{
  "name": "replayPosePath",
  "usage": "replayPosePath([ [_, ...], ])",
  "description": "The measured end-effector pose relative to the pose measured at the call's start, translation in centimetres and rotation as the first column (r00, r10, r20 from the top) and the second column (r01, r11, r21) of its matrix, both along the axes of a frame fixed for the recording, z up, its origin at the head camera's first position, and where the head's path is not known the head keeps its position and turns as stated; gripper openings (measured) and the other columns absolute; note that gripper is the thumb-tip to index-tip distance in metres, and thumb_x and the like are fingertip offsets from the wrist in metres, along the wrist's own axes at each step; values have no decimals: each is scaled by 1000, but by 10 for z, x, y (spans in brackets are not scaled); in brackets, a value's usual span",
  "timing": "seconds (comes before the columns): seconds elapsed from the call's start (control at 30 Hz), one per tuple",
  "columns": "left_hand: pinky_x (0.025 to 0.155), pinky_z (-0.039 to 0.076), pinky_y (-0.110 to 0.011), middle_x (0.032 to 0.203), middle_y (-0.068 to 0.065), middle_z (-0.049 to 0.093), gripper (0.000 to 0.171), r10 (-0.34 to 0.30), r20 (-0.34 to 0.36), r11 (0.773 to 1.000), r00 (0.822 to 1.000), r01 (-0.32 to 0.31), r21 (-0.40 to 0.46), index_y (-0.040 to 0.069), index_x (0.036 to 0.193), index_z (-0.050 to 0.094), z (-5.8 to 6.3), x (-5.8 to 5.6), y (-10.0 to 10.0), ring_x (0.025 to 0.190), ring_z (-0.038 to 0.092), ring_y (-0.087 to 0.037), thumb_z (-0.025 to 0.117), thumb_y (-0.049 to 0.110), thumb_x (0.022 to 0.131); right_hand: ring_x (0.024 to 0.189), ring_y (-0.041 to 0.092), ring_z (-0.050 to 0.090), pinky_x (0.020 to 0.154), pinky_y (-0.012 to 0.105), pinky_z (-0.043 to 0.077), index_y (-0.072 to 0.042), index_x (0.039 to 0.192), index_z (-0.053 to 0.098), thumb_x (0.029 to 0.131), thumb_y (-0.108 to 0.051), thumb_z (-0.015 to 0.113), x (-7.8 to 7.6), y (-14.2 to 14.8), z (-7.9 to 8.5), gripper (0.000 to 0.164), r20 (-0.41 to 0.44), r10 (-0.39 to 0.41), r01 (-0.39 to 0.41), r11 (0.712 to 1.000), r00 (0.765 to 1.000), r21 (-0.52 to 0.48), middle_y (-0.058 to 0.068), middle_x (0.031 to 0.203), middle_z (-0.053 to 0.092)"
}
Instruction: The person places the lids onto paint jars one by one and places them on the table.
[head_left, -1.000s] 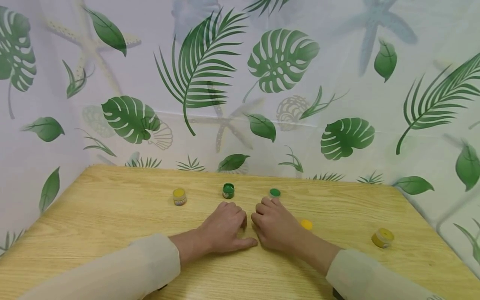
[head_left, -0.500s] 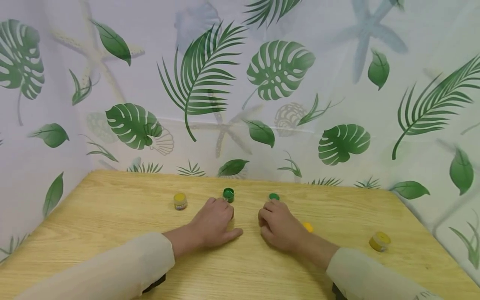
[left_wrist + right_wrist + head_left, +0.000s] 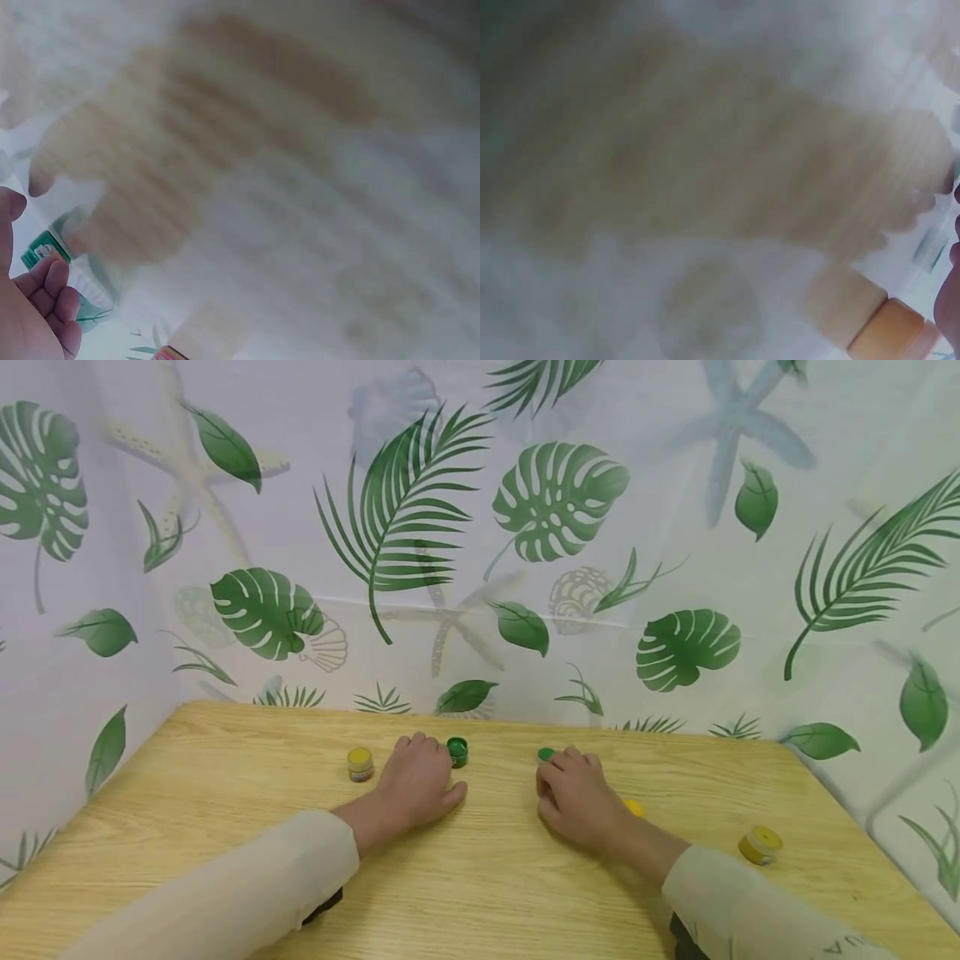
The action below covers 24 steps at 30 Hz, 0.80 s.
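Observation:
My left hand (image 3: 417, 782) is at the left side of a small green paint jar (image 3: 457, 752), its fingers loosely bent and its thumb stretched out to the side. In the left wrist view the fingers partly cover the labelled green jar (image 3: 46, 247); whether they touch it I cannot tell. My right hand (image 3: 579, 798) lies over the table with bent fingers, the fingertips just in front of a small round green-topped piece (image 3: 546, 754). Nothing shows in its grasp, though its fingertips are partly hidden. The right wrist view catches only finger edges.
On the wooden table (image 3: 480, 877), a yellow paint jar (image 3: 360, 765) stands left of my left hand. A flat yellow disc (image 3: 634, 808) shows behind my right wrist. Another yellow jar (image 3: 761, 845) is at the far right. A leaf-printed cloth (image 3: 450, 527) backs the table.
My hands have moved apart: the left went left and forward to the green jar, the right slightly right. The head view tilted up a little. The jars appear to have stayed in place.

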<state>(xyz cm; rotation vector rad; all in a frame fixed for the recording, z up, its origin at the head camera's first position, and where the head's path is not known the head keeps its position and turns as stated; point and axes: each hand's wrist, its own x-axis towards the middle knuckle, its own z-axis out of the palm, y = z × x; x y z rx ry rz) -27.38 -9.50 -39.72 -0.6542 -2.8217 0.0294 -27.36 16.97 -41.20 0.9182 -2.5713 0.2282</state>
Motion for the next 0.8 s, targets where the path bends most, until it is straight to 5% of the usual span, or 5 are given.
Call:
replayPosePath([
  [0.2,71,39,-37,78,-7,58,48,41,1,999,999,-41,15,4,83,63,-1,-8,-1,74,49,-23,57,50,93,79,18,39,77,38,30,-19,80,50,86,-17,60,-12,7,3,11,-99,31,-13,985,995,172,-4,81,47],
  [0.4,71,37,-38,74,-6,54,51,88,3,996,996,-88,8,5,79,59,-1,-15,4,72,47,-24,57,54,93,83,24,46,79,41,35,-13,89,56,93,-25,56,-26,15,1,12,-277,142,-45,943,950,330,3,89,57],
  [0.5,75,41,-41,79,-8,58,54,118,14,993,993,-118,20,3,84,62,-1,-19,6,77,52,-26,57,56,92,85,24,46,78,41,36,-10,99,60,93,-22,54,-27,14,2,14,-219,95,-36,965,971,258,5,94,57],
  [0.6,80,44,-44,87,-10,62,55,138,40,989,990,-140,53,2,91,65,-3,-23,7,83,56,-28,56,56,93,97,27,51,84,45,41,-4,121,60,95,-23,53,-26,13,3,33,-87,-7,22,985,996,173,10,108,59],
  [0.8,81,43,-45,88,-11,63,51,136,61,984,989,-142,110,2,94,65,-7,-26,8,85,56,-29,56,52,94,110,31,50,91,51,41,-3,138,55,100,-33,51,-27,18,0,49,27,-131,123,974,991,192,13,124,57],
])
